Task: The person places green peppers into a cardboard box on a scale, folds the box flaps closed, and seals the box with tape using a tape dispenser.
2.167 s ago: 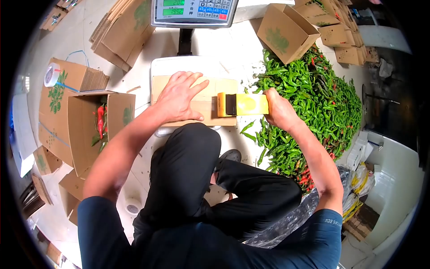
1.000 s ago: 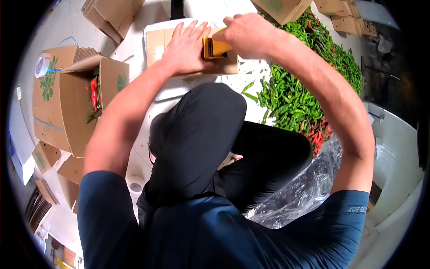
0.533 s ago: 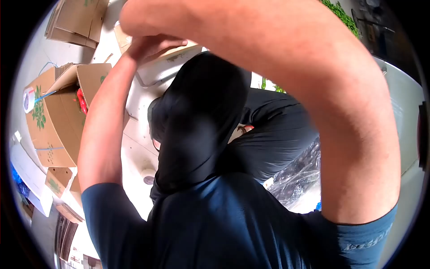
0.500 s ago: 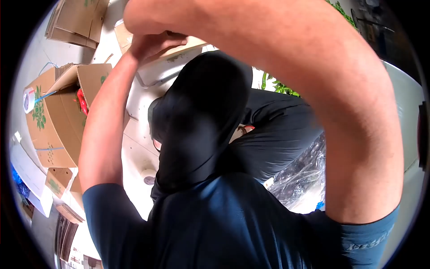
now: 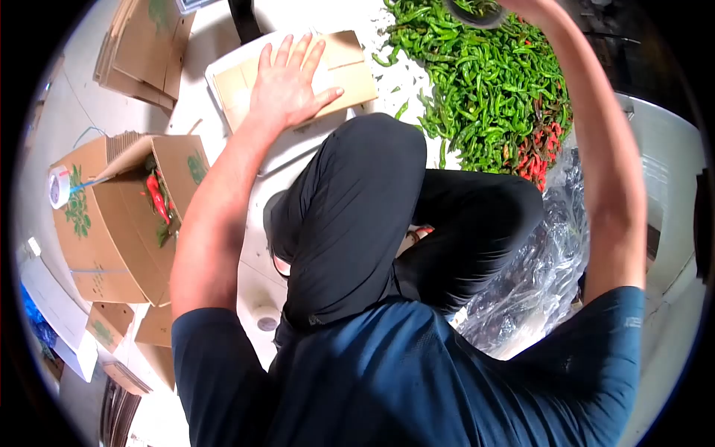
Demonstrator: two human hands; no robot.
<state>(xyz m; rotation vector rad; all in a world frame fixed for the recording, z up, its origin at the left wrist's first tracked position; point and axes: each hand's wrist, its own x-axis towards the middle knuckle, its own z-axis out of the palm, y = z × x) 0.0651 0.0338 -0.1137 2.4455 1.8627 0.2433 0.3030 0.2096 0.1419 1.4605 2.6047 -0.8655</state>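
Note:
My left hand point(image 5: 287, 93) lies flat with fingers spread on a tan cardboard box point(image 5: 350, 78), pressing on its top. The box rests on a white platform with rounded corners point(image 5: 214, 88). At the top edge of the view is my right hand point(image 5: 527, 6), mostly cut off by the frame. A dark ring-shaped object point(image 5: 477, 18) is at its fingers and seems to be held, above a large heap of green chili peppers point(image 5: 477, 97).
Red peppers point(image 5: 540, 156) lie along the heap's lower right side. An open carton point(image 5: 112, 223) with a few peppers stands at left, with a tape roll point(image 5: 58, 186) on its flap. Flattened cartons point(image 5: 145, 52) stand behind it. Clear plastic sheeting point(image 5: 529, 268) lies beside my right leg.
My right arm has swung away from the box to the right, over the pepper heap. My left hand now shows spread on the box. The view has shifted, revealing more peppers.

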